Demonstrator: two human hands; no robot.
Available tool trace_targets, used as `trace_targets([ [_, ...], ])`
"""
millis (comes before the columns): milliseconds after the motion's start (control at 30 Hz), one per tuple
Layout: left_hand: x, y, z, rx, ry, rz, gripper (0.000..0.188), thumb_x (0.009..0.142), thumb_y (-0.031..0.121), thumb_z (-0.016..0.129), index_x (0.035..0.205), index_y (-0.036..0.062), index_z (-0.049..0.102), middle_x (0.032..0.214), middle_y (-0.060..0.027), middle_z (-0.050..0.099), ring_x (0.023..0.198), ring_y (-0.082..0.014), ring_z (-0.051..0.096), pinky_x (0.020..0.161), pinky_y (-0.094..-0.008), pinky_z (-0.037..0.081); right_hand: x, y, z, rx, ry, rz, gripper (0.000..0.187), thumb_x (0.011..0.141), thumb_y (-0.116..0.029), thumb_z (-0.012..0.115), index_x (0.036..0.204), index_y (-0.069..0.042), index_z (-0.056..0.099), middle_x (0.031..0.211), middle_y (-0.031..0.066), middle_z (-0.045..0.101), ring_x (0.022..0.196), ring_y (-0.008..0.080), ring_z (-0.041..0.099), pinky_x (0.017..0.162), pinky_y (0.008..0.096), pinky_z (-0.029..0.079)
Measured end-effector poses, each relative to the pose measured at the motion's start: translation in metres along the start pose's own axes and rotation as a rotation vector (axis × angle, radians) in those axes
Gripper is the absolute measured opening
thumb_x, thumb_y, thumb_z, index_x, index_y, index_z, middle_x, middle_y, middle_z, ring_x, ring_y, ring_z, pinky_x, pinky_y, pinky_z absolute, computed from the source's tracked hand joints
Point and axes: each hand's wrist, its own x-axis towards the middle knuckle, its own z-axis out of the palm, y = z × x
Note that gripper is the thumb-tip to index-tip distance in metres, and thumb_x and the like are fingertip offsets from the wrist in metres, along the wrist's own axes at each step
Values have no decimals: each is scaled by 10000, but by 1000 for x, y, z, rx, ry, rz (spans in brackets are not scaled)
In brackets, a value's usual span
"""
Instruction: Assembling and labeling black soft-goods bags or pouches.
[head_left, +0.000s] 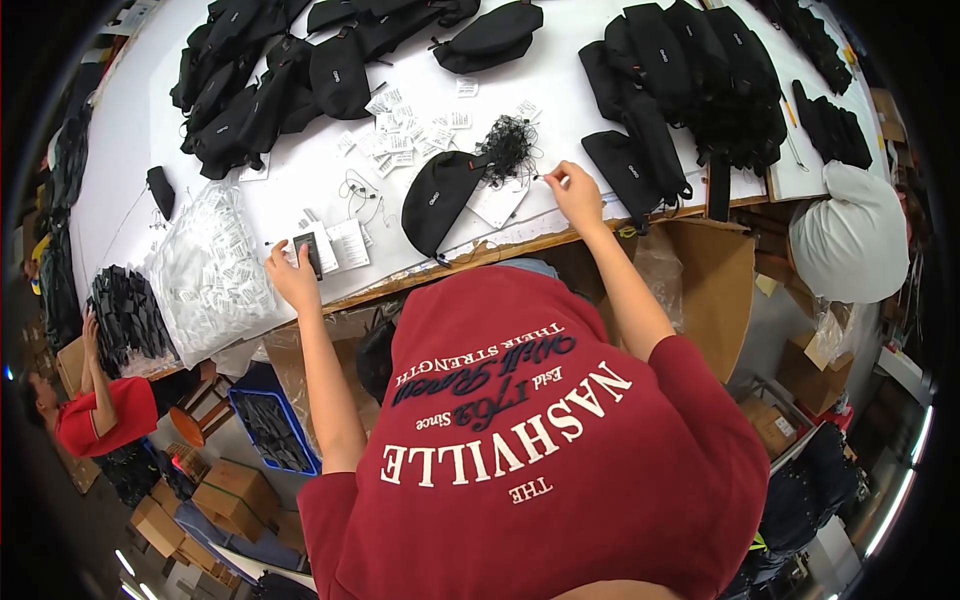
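My left hand [293, 278] lies at the table's front edge, thumb and fingers apart, beside a dark hang tag [315, 250] and a white printed tag [348, 243]. Whether the thumb touches the dark tag is unclear. My right hand [578, 197] is pinched around the end of a thin black tag string [541, 178]. Left of that hand rests a tangled heap of black strings [510, 143]. A black half-moon pouch bag [437, 203] lies flat between my hands, close to the string heap, with a white card [497, 204] at its right.
Small white labels [395, 135] are scattered behind the pouch. Black bags are piled at the back left [225, 90] and right [670, 70]. A clear plastic bag of white tags [215, 270] sits left. A person in red [105, 405] works beyond it; another in grey [850, 235] is at right.
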Motion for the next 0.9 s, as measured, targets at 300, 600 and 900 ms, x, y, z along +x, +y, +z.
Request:
trace_targets([
  [300, -9, 23, -9, 97, -96, 49, 320, 832, 304, 645, 1047, 68, 619, 1053, -124, 565, 965, -305, 538, 828, -389, 444, -8, 7, -15, 174, 171, 59, 163, 817, -155, 640, 810, -21, 547, 749, 103, 589, 599, 221, 560, 563, 349, 438],
  [600, 6, 19, -23, 95, -61, -120, 243, 854, 194, 592, 1020, 21, 630, 943, -156, 649, 828, -332, 628, 730, -393, 488, -10, 31, -26, -283, 136, 382, 181, 796, -151, 608, 937, -71, 525, 863, 139, 628, 769, 359, 603, 698, 451, 483],
  [900, 31, 47, -50, -157, 135, -11, 256, 859, 181, 621, 1013, -24, 623, 961, -139, 629, 827, -259, 608, 737, -346, 478, 22, -2, 15, -274, 62, -26, 178, 789, -188, 654, 897, -79, 563, 913, 113, 559, 787, 320, 605, 665, 423, 479],
])
